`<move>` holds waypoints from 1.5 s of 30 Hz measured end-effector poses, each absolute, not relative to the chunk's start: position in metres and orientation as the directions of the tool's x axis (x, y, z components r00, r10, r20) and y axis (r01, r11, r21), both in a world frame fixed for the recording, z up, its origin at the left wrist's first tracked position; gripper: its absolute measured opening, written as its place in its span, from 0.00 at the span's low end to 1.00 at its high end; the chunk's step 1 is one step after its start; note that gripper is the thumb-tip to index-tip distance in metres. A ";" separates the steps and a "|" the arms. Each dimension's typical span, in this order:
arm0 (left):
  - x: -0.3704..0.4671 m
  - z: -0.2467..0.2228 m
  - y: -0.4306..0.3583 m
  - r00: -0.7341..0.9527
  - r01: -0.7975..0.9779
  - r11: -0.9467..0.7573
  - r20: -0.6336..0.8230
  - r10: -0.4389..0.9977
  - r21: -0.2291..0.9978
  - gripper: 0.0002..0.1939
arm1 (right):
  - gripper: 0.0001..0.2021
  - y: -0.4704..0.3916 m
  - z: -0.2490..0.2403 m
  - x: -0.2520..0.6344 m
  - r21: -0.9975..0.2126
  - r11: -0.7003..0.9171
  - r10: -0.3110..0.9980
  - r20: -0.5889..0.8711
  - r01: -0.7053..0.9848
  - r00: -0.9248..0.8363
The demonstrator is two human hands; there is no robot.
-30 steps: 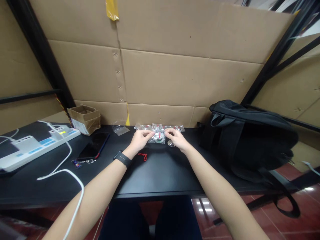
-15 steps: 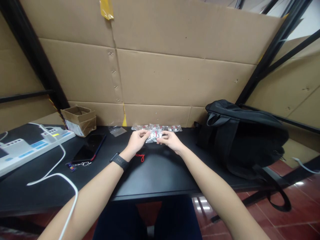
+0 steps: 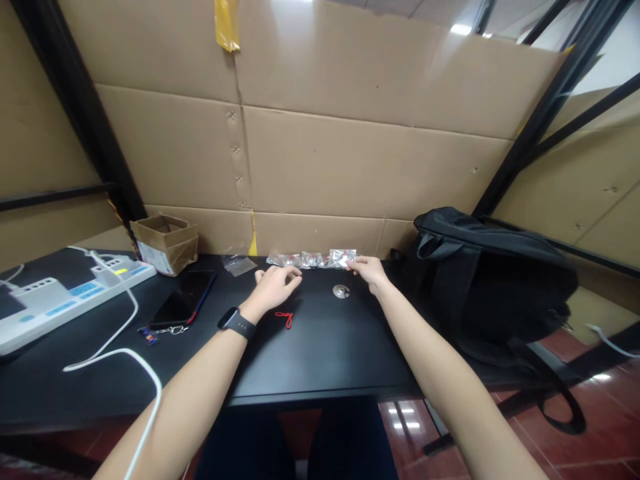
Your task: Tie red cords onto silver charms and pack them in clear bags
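My right hand (image 3: 369,272) pinches the edge of a small clear plastic bag (image 3: 341,257) with something red in it, at the right end of a row of similar bags (image 3: 284,259) along the cardboard wall. Just below it on the black table lies a small shiny round disc (image 3: 341,291). To the left, my left hand (image 3: 277,287) hovers over the table or rests on it, its fingers curved and apart, holding nothing. A looped red cord (image 3: 286,319) lies below its fingers. A flat clear bag (image 3: 240,265) is left of that hand.
On the left are a white power strip (image 3: 60,303) with a white cable (image 3: 135,363), a phone (image 3: 183,298) with a keychain, and an open cardboard box (image 3: 167,245). A black backpack (image 3: 490,287) occupies the right side. Cardboard panels (image 3: 320,167) close off the back.
Both hands were together at a bag in the middle. My right hand has moved right with a bag, my left hand has come away from it, and the shiny disc now shows on the table.
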State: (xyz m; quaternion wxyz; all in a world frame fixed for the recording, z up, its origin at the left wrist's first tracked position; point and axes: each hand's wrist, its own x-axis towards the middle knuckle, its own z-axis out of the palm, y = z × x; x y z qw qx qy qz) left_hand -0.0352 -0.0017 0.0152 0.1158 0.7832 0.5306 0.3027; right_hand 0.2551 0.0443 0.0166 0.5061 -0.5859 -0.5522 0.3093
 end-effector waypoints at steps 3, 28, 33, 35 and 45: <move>-0.049 0.018 0.002 0.284 0.834 -0.419 0.372 0.884 0.359 0.15 | 0.06 0.070 0.019 0.256 -0.913 0.059 0.959 0.163 0.404 0.230; -0.072 0.025 -0.001 0.648 0.700 -0.567 -0.053 0.760 0.435 0.07 | 0.29 0.037 0.019 0.267 -0.518 0.353 0.911 0.001 0.779 -0.412; -0.066 0.026 -0.003 0.637 0.715 -0.597 0.014 0.771 0.363 0.02 | 0.24 0.017 0.012 0.263 -0.509 0.388 0.913 0.098 0.769 -0.396; -0.063 0.025 -0.004 0.618 0.710 -0.605 0.091 0.781 0.360 0.03 | 0.21 0.016 0.011 0.259 -0.499 0.398 0.909 0.106 0.769 -0.402; -0.038 0.011 -0.001 0.440 0.684 -0.559 0.347 0.828 0.468 0.08 | 0.22 0.021 0.002 0.253 -0.612 0.451 0.892 0.276 0.650 -0.358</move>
